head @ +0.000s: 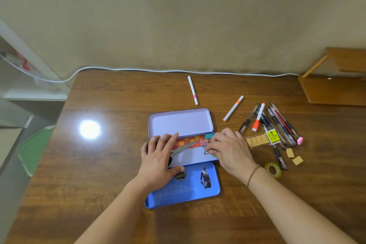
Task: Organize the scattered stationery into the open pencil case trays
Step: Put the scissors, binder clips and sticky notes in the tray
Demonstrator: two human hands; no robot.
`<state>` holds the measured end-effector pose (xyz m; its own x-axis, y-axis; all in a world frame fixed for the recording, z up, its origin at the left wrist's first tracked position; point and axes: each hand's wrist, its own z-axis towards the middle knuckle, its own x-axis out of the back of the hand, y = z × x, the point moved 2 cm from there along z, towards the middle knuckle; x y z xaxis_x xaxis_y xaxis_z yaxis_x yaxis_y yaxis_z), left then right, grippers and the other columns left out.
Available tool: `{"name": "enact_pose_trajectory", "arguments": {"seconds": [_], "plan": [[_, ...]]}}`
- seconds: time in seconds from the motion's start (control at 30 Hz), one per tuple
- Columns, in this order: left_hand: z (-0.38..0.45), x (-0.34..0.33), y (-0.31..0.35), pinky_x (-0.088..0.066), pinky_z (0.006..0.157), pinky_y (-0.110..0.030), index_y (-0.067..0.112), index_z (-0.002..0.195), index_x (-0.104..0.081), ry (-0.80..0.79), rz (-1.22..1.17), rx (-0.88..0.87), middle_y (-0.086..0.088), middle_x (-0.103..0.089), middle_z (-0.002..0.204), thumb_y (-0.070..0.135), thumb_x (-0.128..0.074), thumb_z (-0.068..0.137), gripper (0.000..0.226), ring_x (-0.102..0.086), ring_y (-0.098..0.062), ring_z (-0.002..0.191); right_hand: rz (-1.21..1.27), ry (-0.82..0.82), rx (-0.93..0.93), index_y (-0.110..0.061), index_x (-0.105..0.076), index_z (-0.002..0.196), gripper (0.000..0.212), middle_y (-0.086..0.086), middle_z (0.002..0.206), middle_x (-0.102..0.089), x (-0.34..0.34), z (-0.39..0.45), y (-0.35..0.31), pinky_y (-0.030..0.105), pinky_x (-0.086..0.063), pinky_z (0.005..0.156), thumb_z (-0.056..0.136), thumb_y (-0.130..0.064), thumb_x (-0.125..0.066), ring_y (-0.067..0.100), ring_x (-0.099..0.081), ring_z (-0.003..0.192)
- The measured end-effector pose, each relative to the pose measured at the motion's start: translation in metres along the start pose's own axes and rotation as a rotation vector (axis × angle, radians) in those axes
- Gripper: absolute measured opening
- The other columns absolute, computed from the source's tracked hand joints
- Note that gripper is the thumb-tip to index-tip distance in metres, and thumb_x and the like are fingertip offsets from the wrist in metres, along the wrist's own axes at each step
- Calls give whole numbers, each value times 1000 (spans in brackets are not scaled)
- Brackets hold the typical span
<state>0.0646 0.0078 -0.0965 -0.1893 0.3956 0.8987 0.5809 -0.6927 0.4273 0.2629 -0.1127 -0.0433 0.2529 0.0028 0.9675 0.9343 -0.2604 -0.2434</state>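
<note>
Blue lid [190, 194] lengthwise left-right, scissors [185, 147] pointing up-right in tray [190, 157]

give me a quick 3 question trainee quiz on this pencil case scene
1. True or false: the metal scissors lie in the middle tray of the open blue tin pencil case.
2. Which lies farthest from the case? A) white marker with the pink band B) white marker with the orange band C) roll of clear yellowish tape
3. Fill in: the right hand is at the pink ____ clip.

Key: 1 true. 2 C. 3 binder. The left hand rests flat on the tray's left end.
</note>
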Motion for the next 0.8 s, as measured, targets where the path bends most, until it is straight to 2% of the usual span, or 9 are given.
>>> {"name": "enact_pose_trajectory", "arguments": {"seconds": [0.17,0.47,0.67,0.8], "plan": [[0,-1,0,-11,116,-49,38,152,-4,-3,8,-2,8,-23,153,70,-52,78,94,-12,-25,141,-207,-122,69,-30,-64,116,25,-9,118,-59,-5,4,-7,35,-33,84,95,-37,-52,17,-42,106],[0,-1,-2,-11,117,-51,38,152,-5,-9,12,0,7,-24,153,72,-48,78,92,-13,-26,141,-248,-170,90,-30,-65,115,25,-7,118,-59,-4,6,-7,35,-34,84,93,-37,-56,18,-41,107],[0,-1,-1,-10,117,-50,38,152,-3,-18,12,0,8,-22,154,72,-50,79,93,-11,-25,142,-148,-167,67,-32,-60,122,29,-10,122,-59,-2,2,-5,32,-35,89,94,-33,-55,14,-42,112],[0,-1,-2,-13,116,-51,36,152,-8,2,-6,-1,7,-26,153,71,-52,77,94,-16,-27,141,9,-75,8,-32,-64,115,23,-15,116,-58,0,-6,1,27,-36,91,94,-29,-54,8,-42,112]]}}
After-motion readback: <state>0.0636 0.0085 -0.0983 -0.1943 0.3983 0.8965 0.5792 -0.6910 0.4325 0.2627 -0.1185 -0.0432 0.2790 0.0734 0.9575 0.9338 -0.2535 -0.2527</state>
